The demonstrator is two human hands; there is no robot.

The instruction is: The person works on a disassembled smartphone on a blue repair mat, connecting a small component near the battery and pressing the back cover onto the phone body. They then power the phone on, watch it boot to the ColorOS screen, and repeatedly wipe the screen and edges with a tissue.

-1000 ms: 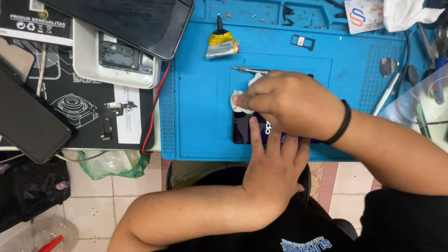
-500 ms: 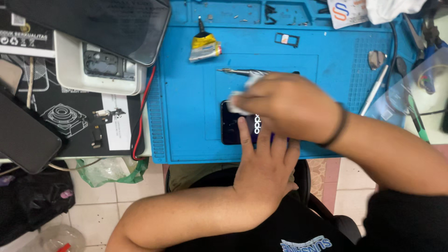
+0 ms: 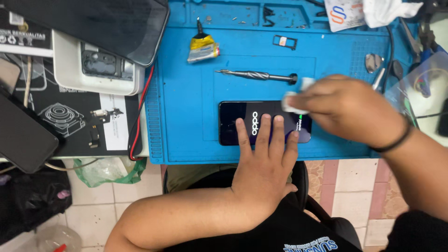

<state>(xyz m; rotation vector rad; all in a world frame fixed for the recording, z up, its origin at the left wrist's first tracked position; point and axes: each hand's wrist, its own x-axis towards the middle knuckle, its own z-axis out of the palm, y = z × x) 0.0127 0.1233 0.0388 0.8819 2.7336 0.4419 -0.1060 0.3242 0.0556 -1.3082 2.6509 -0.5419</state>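
A dark smartphone [image 3: 233, 122] lies flat on the blue work mat [image 3: 186, 93], its screen lit with white lettering. My left hand [image 3: 263, 165] rests open on the phone's near edge, fingers spread across the glass. My right hand [image 3: 347, 109], with a black band on the wrist, is closed on a small white wipe [image 3: 293, 100] pressed to the right end of the screen. The right part of the phone is hidden under that hand.
A slim metal screwdriver [image 3: 254, 74] lies just beyond the phone. A yellow glue tube [image 3: 202, 49] and a small tray piece [image 3: 284, 42] sit farther back. Left of the mat are a white device [image 3: 95, 67], dark phones [image 3: 21, 133] and a red cable [image 3: 140, 112]. Tools crowd the right edge [image 3: 373, 63].
My right hand has slid with the wipe from the phone's left part to its right end, uncovering the lit screen. My left hand stays on the phone.
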